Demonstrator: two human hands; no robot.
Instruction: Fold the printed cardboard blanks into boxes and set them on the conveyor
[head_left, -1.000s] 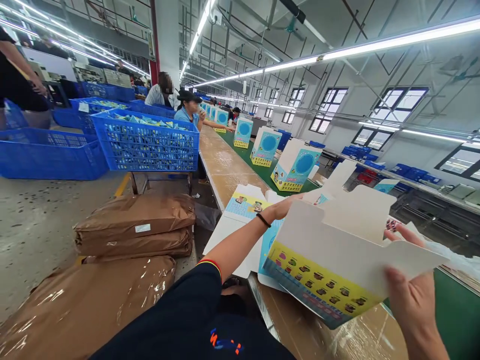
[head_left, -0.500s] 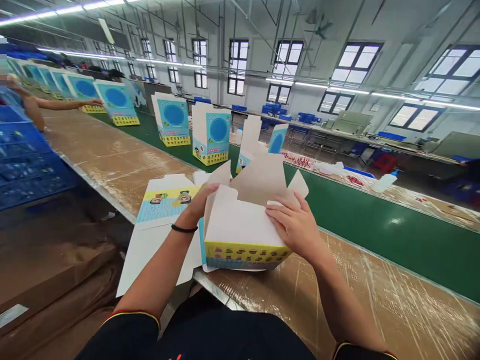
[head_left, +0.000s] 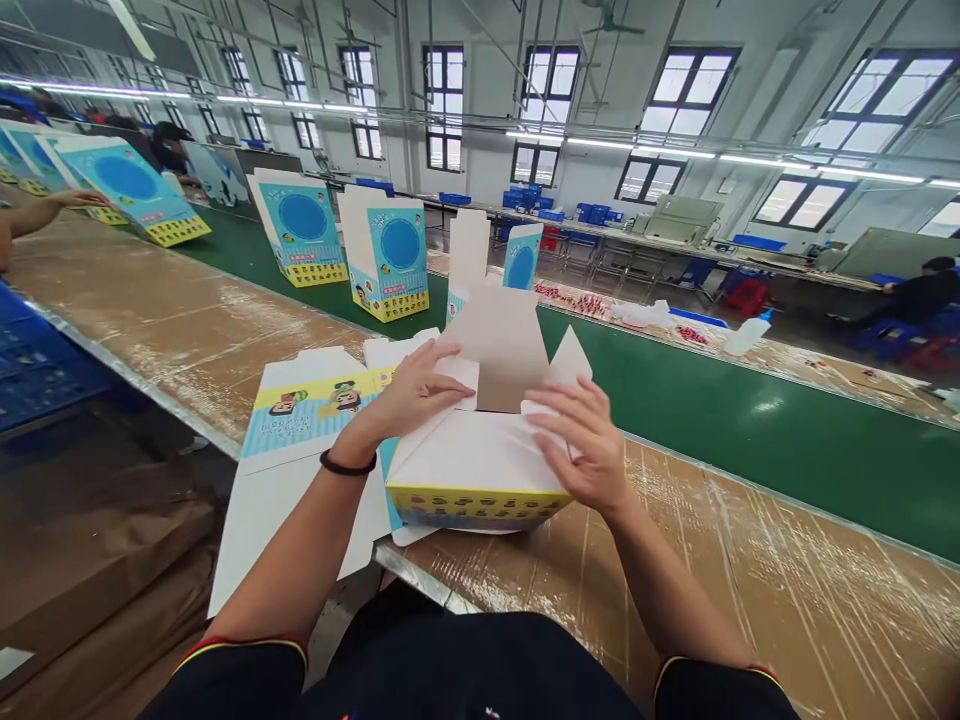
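In front of me on the bench lies a partly folded cardboard box (head_left: 480,455), white inside, its printed yellow and blue side facing me. My left hand (head_left: 420,390) rests with outstretched fingers on the box's left flap, which leans inward. At the right corner is my right hand (head_left: 581,440), its fingers spread against the box edge beside an upright pointed flap (head_left: 570,355). The far panel (head_left: 502,340) of the box stands up behind both hands. Left of the box, partly under my left arm, lie flat printed cardboard blanks (head_left: 300,420).
Several blue boxes, such as this open-topped one (head_left: 397,250), stand on the green conveyor belt (head_left: 690,420). Across the belt are a white bottle (head_left: 748,333) and small red parts (head_left: 585,300). Another person's hand (head_left: 79,198) touches a tilted box at far left.
My left hand has moved over the left flap, which now leans inward instead of standing up. My right hand's fingers have lifted and spread. At left, a box on the belt has tilted.
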